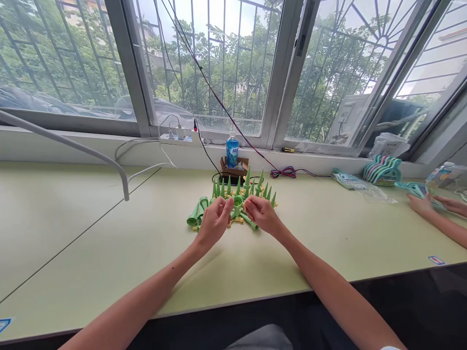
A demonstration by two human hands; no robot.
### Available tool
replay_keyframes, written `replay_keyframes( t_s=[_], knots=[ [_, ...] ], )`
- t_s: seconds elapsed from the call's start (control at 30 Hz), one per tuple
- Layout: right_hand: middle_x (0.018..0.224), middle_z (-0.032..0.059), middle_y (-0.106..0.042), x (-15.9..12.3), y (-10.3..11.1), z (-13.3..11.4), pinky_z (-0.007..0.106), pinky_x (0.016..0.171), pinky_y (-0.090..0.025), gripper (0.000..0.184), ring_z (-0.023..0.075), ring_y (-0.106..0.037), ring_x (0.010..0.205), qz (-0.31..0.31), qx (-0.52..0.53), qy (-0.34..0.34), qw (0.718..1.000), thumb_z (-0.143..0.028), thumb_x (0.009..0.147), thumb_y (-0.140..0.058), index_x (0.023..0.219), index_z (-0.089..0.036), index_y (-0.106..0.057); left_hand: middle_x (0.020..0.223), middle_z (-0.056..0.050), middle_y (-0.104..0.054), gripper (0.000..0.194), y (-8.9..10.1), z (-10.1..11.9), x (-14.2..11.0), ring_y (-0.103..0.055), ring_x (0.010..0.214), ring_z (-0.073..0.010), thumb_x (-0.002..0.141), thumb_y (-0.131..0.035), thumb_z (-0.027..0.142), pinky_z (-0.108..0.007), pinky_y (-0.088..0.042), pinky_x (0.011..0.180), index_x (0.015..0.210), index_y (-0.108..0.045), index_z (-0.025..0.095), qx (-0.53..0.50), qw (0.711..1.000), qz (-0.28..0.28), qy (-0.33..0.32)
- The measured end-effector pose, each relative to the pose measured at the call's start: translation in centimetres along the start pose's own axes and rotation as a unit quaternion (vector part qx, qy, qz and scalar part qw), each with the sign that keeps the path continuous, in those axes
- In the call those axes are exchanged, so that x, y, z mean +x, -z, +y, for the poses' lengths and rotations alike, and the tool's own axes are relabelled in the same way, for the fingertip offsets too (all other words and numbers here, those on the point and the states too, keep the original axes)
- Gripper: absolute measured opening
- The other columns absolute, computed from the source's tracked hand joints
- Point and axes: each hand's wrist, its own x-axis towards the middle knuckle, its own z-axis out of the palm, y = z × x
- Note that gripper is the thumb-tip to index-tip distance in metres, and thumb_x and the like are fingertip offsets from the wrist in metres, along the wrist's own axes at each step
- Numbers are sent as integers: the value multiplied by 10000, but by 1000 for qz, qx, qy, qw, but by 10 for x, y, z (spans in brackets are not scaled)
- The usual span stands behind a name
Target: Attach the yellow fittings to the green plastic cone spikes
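Note:
My left hand (215, 218) is closed, thumb against the curled fingers; what it grips, if anything, is hidden. My right hand (265, 214) pinches a small yellow valve piece (244, 207). Between the two hands shows the round open end of a green plastic watering spike (238, 201); I cannot tell whether a hand touches it. Behind them, several green spikes (247, 180) stand point up in rows. More green cones (197, 212) lie left of my left hand. Below the hands are a green tube (250, 221) and loose yellow valves (239, 220).
A blue-labelled bottle (232, 151) stands in a brown box (243, 167) at the back. Cables (284, 171) and a power strip (178, 136) lie near the window. A white tube (109, 160) hangs at left. At right, another person's hands (421, 206) handle teal hangers (414, 187) near stacked hangers (386, 170).

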Motion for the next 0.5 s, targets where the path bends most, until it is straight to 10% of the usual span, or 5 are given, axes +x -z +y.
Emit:
replay_keyframes(
  t_s=[0.23,0.5],
  knots=[
    [564,-44,-405,-2,-1,-2,227,463,-296,366,86,-349,474,-9,-34,14,999,-473,948,-414,715,-195,-462,381,-43,-482,679,2,-7,4,-376,312,-89,859,-316,687,-221,-273,333,439,-456,172,-107,979,-97,144],
    [565,-41,-432,-2,1,0,228,497,-316,323,92,-365,499,-25,-63,19,998,-426,947,-413,737,-192,-487,454,-61,-558,594,3,-5,8,-381,325,-68,809,-503,633,-207,-284,330,562,-629,107,-148,961,-112,207]
  ],
)
